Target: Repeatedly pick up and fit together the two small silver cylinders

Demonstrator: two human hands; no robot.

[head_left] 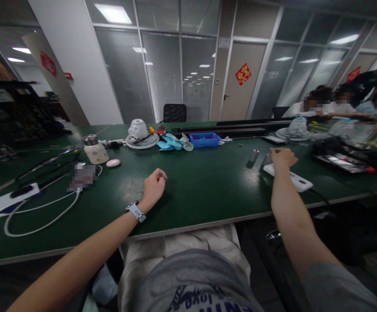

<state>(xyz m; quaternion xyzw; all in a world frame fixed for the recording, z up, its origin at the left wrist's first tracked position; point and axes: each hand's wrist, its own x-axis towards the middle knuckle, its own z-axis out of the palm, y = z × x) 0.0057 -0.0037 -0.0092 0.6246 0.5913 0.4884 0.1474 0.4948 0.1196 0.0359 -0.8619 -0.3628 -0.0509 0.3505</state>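
Note:
My left hand rests near the front of the green table, its fingers loosely curled with nothing visible in them. Off to the right, my right hand is closed at the top of a small silver cylinder, partly hidden by the fingers and blurred. Just left of it a similar silver cylinder stands upright on the table. Beneath my right forearm lies a white power strip, apart from the cylinders.
Farther back are a white fan part, light-blue fan blades and a blue basket. A cream bottle, a pink oval object and white cables lie left. Several people sit at the far right.

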